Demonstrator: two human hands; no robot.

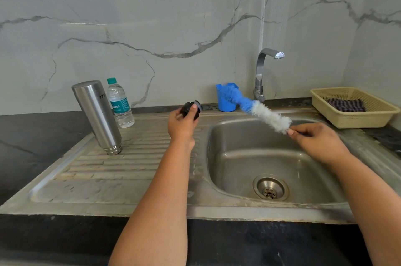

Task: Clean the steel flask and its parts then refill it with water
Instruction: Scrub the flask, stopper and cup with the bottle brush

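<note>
Two hands are busy over the sink (217,205) in the head view, the only one I have. My left hand (181,127) grips the black flask cap (192,109), with the thumb on top. My right hand (314,137) pinches the handle end of the bottle brush (256,108), which has blue and white bristles and points up and to the left. I see the steel flask (97,116) standing on the ribbed drain board, leaning a bit. Just behind it stands a water bottle (120,103). A blue cup (225,102) sits near the tap (261,75). A yellow basket (355,117) holds a dark cloth (346,105).
</note>
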